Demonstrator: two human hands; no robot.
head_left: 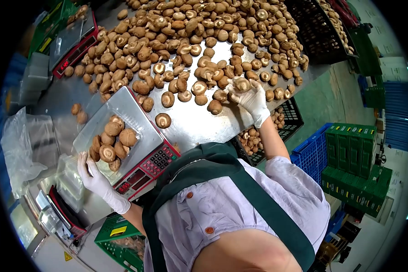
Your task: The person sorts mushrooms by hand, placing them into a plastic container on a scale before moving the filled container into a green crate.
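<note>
My right hand (250, 100), in a white glove, is closed around a shiitake mushroom (241, 85) at the near edge of a large mushroom pile (167, 43). My left hand (93, 177), gloved too, has its fingers apart beside the near left edge of a clear plastic tray; whether it touches the tray is hard to tell. Several shiitake mushrooms (108, 153) sit in that tray, on the steel plate of a red digital scale (143, 170). A single mushroom (163, 120) lies on the steel table (195, 124) just right of the scale.
Below the table's right edge stands a black crate (291, 119) holding mushrooms; another black crate (319, 34) is at the far right. A second scale (75, 50) is at the far left. Plastic bags (20, 152) lie left. Green crates (353, 149) are stacked right.
</note>
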